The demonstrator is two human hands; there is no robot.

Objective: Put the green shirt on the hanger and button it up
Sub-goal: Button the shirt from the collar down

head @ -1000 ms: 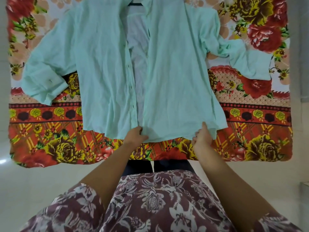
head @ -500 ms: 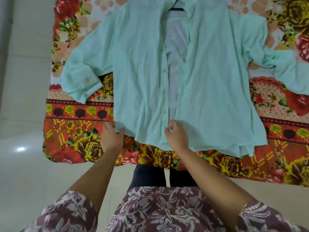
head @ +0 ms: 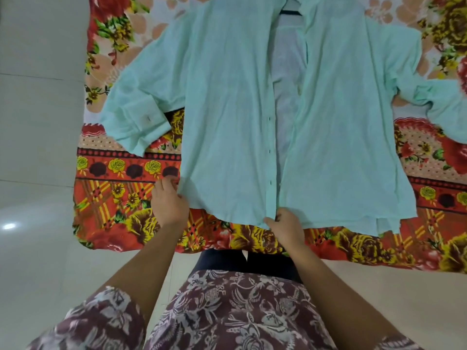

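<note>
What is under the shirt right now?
The floral cloth lies under the shirt and shows beside and below it. The hanger shows only as a dark bar at the collar; fabric covers the rest. The open front shows only the shirt's own back panel.

The shirt (head: pixel 227 109) lies on the blanket (head: pixel 113 210), hanger (head: pixel 290 12) in its collar.

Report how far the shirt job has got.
Done: the hanger sits inside the collar of the green shirt, which lies spread on the floral blanket. In hand: the left hand and right hand hold the hem of one front panel, apparently straightening it. Left: all the buttoning. The front lies open, and the buttons are unfastened.
</note>
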